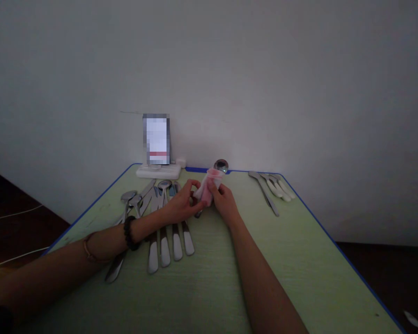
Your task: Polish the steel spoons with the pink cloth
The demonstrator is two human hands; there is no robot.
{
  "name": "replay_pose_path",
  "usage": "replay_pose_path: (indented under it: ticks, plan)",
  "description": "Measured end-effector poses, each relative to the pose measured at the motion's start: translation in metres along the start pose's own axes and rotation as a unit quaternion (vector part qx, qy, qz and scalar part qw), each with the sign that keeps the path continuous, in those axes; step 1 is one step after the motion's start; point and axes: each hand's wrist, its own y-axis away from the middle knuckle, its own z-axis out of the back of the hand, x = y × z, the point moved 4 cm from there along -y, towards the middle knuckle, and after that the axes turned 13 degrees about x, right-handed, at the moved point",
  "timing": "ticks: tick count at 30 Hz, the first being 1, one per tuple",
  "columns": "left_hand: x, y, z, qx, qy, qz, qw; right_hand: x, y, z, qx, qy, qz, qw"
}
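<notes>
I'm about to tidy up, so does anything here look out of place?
A white scrap lies on the dark floor, right of the table, perhaps dropped. The cutlery on the table's left overlaps untidily. I see no spill.

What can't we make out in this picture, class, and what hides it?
Head view:
Shiny round-bowled metal spoon: much of its handle, behind the crumpled pink-and-white cloth.
Upright rectangular phone: screen text, pixelated.
Silver metal cutlery: parts, behind the bare left forearm, itself cut by the left edge.
</notes>
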Motion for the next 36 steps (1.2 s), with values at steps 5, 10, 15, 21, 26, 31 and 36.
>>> replay_pose_path:
  ticks: [5, 10, 15, 21, 26, 31, 36]
  plan:
    - [0.002, -0.001, 0.001, -0.006, -0.019, -0.014, 1.000, -0.004, -0.001, 0.001, 0.013, -0.077, -0.015, 0.997]
    - [0.001, -0.001, 0.002, -0.012, -0.016, -0.007, 1.000, -0.007, -0.002, 0.000, 0.016, -0.092, -0.024, 0.995]
    - [-0.001, -0.001, 0.001, 0.005, -0.008, 0.010, 1.000, -0.007, -0.002, 0.000, 0.013, -0.072, -0.018, 0.997]
    - [-0.003, -0.002, 0.002, 0.001, -0.014, 0.003, 1.000, -0.004, 0.000, 0.000, 0.007, -0.090, -0.009, 0.996]
    - [-0.003, -0.002, 0.002, -0.008, 0.005, 0.002, 1.000, -0.008, -0.001, 0.001, -0.007, -0.160, -0.003, 0.987]
    - [-0.002, -0.002, 0.000, 0.010, 0.018, 0.004, 1.000, -0.012, -0.002, 0.004, -0.029, -0.175, -0.004, 0.984]
    - [0.001, -0.003, 0.000, 0.013, 0.008, -0.001, 1.000, -0.015, -0.003, 0.006, -0.059, -0.164, -0.009, 0.985]
